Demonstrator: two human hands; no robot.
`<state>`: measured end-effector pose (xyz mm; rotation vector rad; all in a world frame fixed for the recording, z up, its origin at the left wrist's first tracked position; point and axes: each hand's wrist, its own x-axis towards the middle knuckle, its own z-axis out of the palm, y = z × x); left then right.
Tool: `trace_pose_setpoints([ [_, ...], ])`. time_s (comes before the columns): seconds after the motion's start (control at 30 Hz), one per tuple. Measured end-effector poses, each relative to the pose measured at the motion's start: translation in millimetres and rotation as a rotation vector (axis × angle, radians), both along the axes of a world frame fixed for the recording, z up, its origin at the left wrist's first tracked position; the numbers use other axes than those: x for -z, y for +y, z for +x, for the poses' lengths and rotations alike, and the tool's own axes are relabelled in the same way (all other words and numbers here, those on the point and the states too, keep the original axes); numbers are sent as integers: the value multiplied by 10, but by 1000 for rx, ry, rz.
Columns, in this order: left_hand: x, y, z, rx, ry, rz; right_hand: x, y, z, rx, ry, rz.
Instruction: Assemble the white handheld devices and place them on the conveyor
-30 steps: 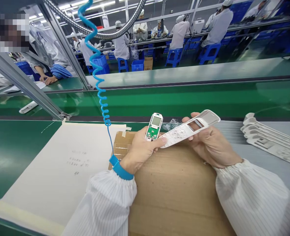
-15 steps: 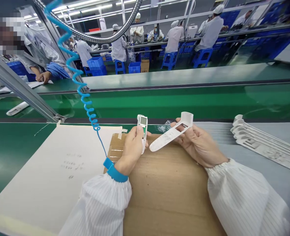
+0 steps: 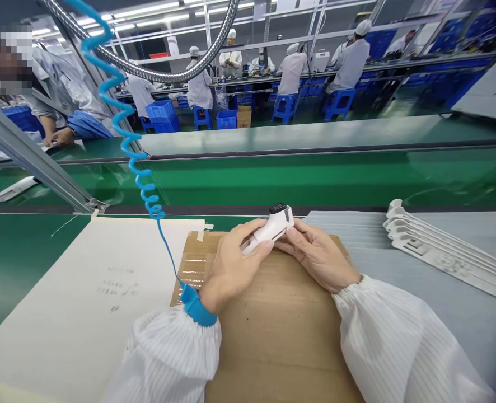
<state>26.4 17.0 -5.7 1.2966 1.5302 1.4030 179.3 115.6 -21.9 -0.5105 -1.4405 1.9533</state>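
Observation:
Both hands meet over the cardboard on a white handheld device with a black tip at its upper end. My left hand is closed around its lower part, thumb along the near side. At the upper end, the fingers of my right hand grip the casing from the right. The long white cover shell seems to lie against the device body, but fingers hide much of the joint. A blue wrist strap circles my left wrist.
A stack of white cover shells lies on grey foam sheet to the right. Under my hands is cardboard; white paper lies left. The strap's coiled blue cord hangs from above. A co-worker's hands are at upper left.
The device and the separate cover shell, held apart before, are now together between both hands. My right hand has moved left, and the device has been turned so its display no longer shows.

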Motion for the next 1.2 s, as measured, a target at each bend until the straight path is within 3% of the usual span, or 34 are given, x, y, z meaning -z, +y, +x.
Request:
trace_pose_setpoints([
  [0.17,34,17,22,-73,-79,14,21,-13,-6,-7,14,2],
  [0.47,25,31,72,-55,-266,31,9,-53,-43,53,15,11],
  [0.6,16,17,74,-67,-87,1,16,-54,-47,82,8,9],
  [0.77,-95,-38,127,-139,216,-20,-19,-84,-85,140,13,-34],
  [0.83,-116,-60,159,-103,352,-49,-77,-116,-113,184,50,-152],
  [1.03,8,-84,336,240,796,-215,-256,-191,-96,284,121,-731],
  [1.1,25,-79,383,263,872,-226,-270,-186,-64,280,153,-802],
  [1.2,-6,-58,341,253,906,-248,-254,-159,-49,259,198,-783],
])
